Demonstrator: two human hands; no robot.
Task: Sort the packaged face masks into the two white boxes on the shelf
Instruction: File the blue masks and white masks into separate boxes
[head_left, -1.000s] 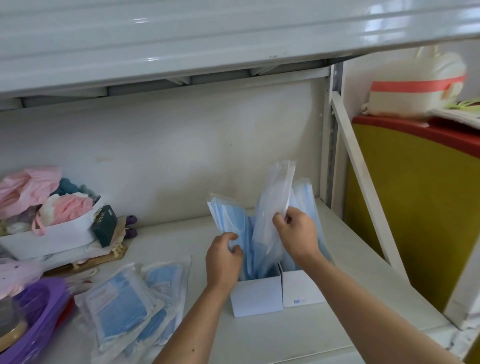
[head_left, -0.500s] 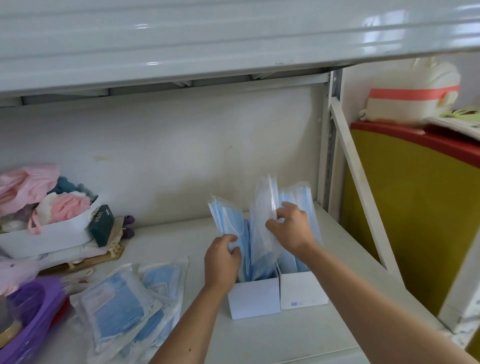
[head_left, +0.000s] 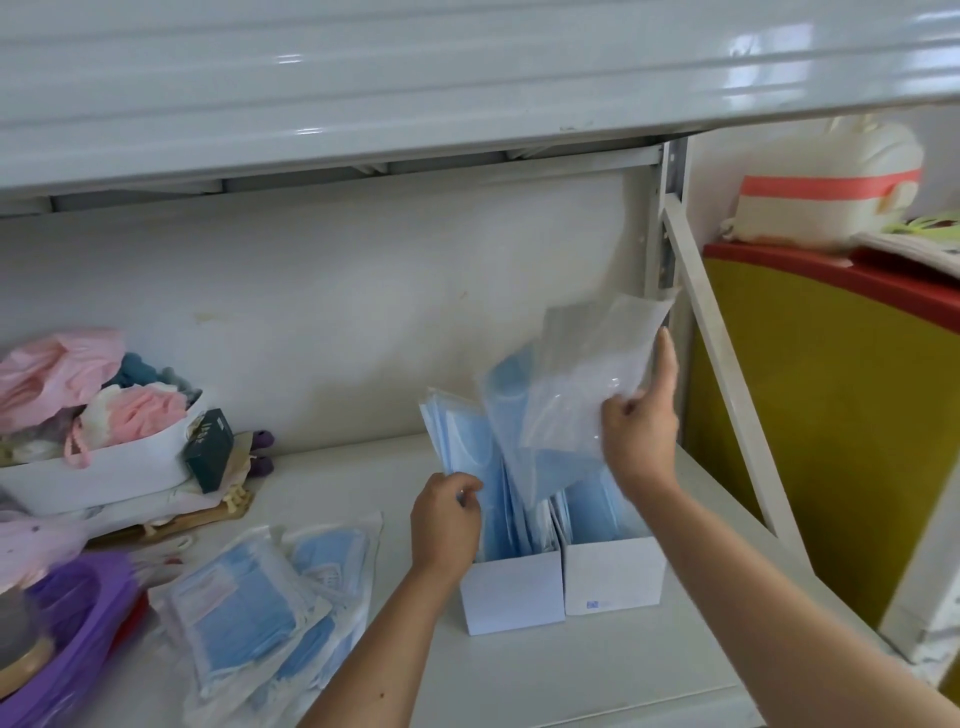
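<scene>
Above the right box, right hand pinches a packaged mask lifted clear, left hand grips the upright stack in the left box; risk: slippery wrapper slides out, or light boxes tip

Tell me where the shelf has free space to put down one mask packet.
Bare shelf lies in front of the two white boxes, and behind the loose packets, toward the wall. The left end is crowded: white tray, purple basin.
</scene>
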